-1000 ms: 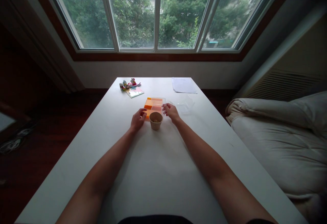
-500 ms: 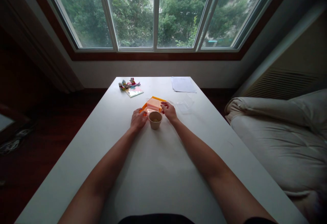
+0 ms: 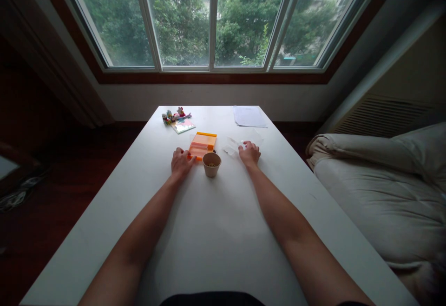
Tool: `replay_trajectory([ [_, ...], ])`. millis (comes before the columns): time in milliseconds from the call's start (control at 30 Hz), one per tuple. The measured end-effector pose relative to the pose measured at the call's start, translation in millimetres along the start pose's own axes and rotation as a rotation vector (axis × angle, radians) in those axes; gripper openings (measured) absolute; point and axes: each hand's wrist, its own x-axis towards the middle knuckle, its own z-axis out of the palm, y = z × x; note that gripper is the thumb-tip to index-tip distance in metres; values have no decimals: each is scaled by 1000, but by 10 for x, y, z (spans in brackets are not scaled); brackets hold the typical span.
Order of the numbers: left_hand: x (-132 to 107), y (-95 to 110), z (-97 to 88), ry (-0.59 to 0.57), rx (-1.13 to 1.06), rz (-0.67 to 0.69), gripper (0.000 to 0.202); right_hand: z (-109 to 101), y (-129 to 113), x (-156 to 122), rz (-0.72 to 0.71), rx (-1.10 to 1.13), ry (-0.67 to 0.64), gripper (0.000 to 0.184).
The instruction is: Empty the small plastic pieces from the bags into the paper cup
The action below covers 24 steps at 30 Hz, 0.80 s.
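Note:
An orange compartment box lies flat on the white table, left of centre. My left hand rests at its near left corner, fingers curled on its edge. A brown paper cup with small bits inside stands just right of that hand. My right hand is off to the right, its fingers closed on a clear plastic piece that lies on the table.
Small toy figures and a colourful card sit at the far left of the table. White paper lies at the far right. A bed with white bedding stands to the right. Windows span the far wall.
The orange box has shifted left and now lies flat. My right hand has left the box and moved right with the clear plastic piece. My left hand moved slightly left.

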Motion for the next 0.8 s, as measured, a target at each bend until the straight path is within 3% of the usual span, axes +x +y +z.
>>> replay_trajectory([
  [167,56,-162,-52,26,94,-97,35,44,-38,-5,-13,8,-44,29],
  [467,117,-331,-177,-7,258,-256,37,72,-133,-94,-169,-126,-121,30],
  [633,106,-443,-238,14,274,-265,37,146,-267,-117,-244,30,-129,32],
  [800,108,-473,-260,-3,284,-257,39,229,-560,-114,-275,278,-133,35],
])
